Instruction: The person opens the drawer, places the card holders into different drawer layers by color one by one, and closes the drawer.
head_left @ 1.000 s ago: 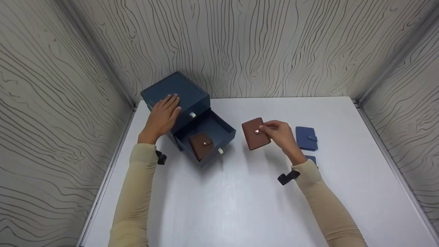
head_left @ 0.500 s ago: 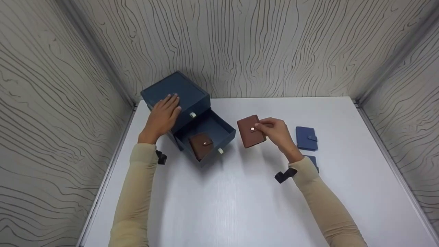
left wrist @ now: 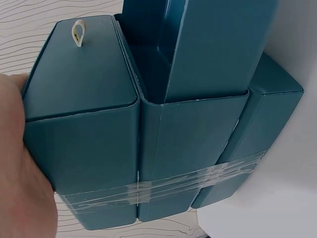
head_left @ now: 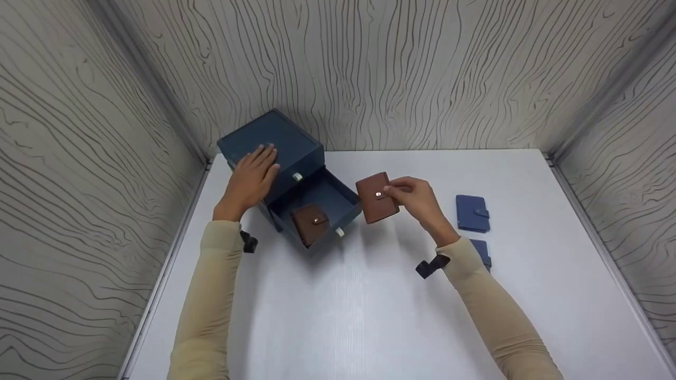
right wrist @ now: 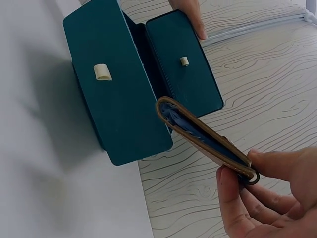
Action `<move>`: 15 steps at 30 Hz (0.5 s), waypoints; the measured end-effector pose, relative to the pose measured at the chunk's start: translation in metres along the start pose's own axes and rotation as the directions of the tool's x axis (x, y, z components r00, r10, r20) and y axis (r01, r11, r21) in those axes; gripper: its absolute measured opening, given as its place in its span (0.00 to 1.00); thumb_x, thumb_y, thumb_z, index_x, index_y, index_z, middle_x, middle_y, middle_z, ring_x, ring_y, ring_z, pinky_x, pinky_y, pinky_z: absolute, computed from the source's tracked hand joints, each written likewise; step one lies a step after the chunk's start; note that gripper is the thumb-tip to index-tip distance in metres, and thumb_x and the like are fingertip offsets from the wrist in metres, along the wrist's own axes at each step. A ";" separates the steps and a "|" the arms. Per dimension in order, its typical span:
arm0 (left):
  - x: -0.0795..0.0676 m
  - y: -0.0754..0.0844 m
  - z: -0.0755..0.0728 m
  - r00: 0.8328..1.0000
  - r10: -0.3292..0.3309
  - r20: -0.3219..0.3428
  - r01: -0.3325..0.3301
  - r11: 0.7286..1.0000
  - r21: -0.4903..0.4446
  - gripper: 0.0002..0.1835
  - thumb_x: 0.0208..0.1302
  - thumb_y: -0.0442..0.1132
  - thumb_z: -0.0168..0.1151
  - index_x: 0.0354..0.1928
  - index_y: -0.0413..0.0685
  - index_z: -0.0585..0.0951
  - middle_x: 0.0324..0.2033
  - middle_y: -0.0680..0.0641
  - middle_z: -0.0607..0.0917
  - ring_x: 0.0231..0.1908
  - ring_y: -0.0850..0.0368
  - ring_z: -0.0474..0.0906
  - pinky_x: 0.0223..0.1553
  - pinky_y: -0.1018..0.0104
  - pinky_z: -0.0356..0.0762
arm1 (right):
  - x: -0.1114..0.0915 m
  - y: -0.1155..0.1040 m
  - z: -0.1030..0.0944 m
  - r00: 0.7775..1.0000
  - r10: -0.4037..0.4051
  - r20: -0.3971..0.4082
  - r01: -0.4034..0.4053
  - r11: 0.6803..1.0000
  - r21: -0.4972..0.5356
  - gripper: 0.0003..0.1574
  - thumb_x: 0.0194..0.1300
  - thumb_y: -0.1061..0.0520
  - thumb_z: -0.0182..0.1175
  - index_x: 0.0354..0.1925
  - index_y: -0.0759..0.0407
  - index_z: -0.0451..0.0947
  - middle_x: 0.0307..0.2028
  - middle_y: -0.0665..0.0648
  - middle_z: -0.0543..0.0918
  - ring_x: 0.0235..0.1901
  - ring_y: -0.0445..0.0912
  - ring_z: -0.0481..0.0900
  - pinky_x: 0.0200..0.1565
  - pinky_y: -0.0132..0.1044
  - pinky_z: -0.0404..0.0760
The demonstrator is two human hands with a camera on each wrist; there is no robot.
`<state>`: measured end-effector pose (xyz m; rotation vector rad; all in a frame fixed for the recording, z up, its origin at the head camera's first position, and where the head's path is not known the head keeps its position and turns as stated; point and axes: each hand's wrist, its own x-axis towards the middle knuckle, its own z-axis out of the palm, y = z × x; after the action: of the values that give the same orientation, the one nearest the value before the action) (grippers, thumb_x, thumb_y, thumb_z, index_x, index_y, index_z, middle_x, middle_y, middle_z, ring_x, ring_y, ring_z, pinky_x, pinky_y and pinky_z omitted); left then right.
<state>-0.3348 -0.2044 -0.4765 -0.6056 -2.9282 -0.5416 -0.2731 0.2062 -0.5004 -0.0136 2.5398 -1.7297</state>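
My left hand rests on top of a dark blue-green drawer box, fingers laid straight over its lid. Below the top drawer, a pulled-out drawer holds a brown wallet with a snap strap. Between thumb and fingers my right hand pinches a second, reddish-brown wallet by its strap side. This one hangs above the table, beside the drawer's right corner. Seen from its edge in the right wrist view, the pinched wallet is folded. Clear tape wraps the stacked box in the left wrist view.
Two blue wallets lie on the white table at the right, the nearer one partly hidden by the right forearm. Wood-patterned panels stand around the table. Small pale pull loops stick out from the drawer fronts.
My right hand has carried the pinched reddish-brown wallet left and slightly away from me, up to the drawer's corner. The left hand and the box have stayed in place.
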 end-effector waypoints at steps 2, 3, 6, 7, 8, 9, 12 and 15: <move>0.000 0.000 0.000 1.000 -0.005 0.003 0.005 1.000 0.000 0.33 0.89 0.55 0.37 0.85 0.47 0.58 0.85 0.45 0.58 0.85 0.44 0.49 0.86 0.44 0.43 | 0.001 -0.002 0.002 1.000 -0.007 0.001 0.007 1.000 0.008 0.28 0.77 0.48 0.66 0.64 0.65 0.82 0.55 0.66 0.90 0.49 0.47 0.91 0.53 0.36 0.87; 0.000 0.000 0.000 1.000 -0.007 0.004 0.007 1.000 0.000 0.33 0.89 0.55 0.37 0.85 0.47 0.58 0.85 0.45 0.58 0.86 0.45 0.49 0.86 0.44 0.43 | 0.002 -0.003 0.003 1.000 -0.011 0.003 0.011 1.000 0.011 0.28 0.77 0.48 0.66 0.64 0.65 0.82 0.56 0.66 0.90 0.49 0.47 0.91 0.53 0.36 0.87; 0.000 0.000 0.000 1.000 -0.007 0.005 0.007 1.000 0.000 0.33 0.89 0.55 0.37 0.85 0.47 0.58 0.85 0.45 0.58 0.86 0.45 0.49 0.86 0.44 0.43 | 0.004 -0.007 0.007 1.000 -0.015 0.006 0.015 1.000 0.020 0.27 0.77 0.48 0.66 0.64 0.66 0.82 0.56 0.67 0.89 0.49 0.47 0.91 0.53 0.36 0.88; 0.001 0.000 0.000 1.000 -0.006 0.004 0.006 1.000 -0.001 0.33 0.89 0.55 0.37 0.85 0.47 0.58 0.85 0.45 0.58 0.86 0.45 0.49 0.86 0.44 0.43 | 0.005 -0.008 0.008 1.000 -0.016 0.006 0.016 1.000 0.021 0.27 0.77 0.49 0.66 0.64 0.66 0.82 0.56 0.67 0.89 0.49 0.46 0.91 0.53 0.36 0.88; 0.001 -0.001 0.000 1.000 -0.005 0.005 0.005 1.000 -0.001 0.33 0.89 0.55 0.37 0.85 0.47 0.58 0.85 0.45 0.58 0.86 0.45 0.49 0.86 0.44 0.43 | 0.006 -0.009 0.010 1.000 -0.017 0.008 0.017 1.000 0.023 0.27 0.77 0.49 0.66 0.63 0.66 0.82 0.56 0.67 0.89 0.49 0.46 0.91 0.53 0.36 0.88; 0.001 -0.001 0.000 1.000 -0.005 0.005 0.005 1.000 -0.001 0.33 0.89 0.55 0.37 0.85 0.47 0.58 0.85 0.45 0.58 0.86 0.45 0.49 0.86 0.44 0.43 | 0.007 -0.010 0.011 1.000 -0.016 0.009 0.016 1.000 0.024 0.27 0.77 0.49 0.66 0.63 0.66 0.83 0.56 0.67 0.89 0.48 0.46 0.91 0.53 0.36 0.88; 0.001 -0.001 0.001 1.000 -0.004 0.004 0.004 1.000 -0.001 0.32 0.89 0.54 0.38 0.85 0.47 0.58 0.85 0.45 0.58 0.86 0.45 0.49 0.86 0.44 0.43 | 0.009 -0.012 0.014 1.000 -0.014 0.011 0.014 0.999 0.034 0.25 0.77 0.50 0.66 0.63 0.65 0.83 0.55 0.66 0.90 0.48 0.46 0.90 0.53 0.37 0.89; 0.000 0.000 0.001 1.000 -0.002 -0.003 0.002 1.000 -0.001 0.32 0.89 0.54 0.38 0.85 0.47 0.59 0.84 0.45 0.58 0.85 0.44 0.49 0.86 0.43 0.44 | 0.012 -0.015 0.017 1.000 -0.019 0.011 0.019 0.999 0.048 0.25 0.77 0.50 0.66 0.62 0.65 0.84 0.54 0.65 0.90 0.48 0.45 0.90 0.54 0.37 0.89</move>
<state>-0.3355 -0.2043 -0.4774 -0.6009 -2.9265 -0.5436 -0.2840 0.1841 -0.4937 -0.0451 2.4974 -1.7917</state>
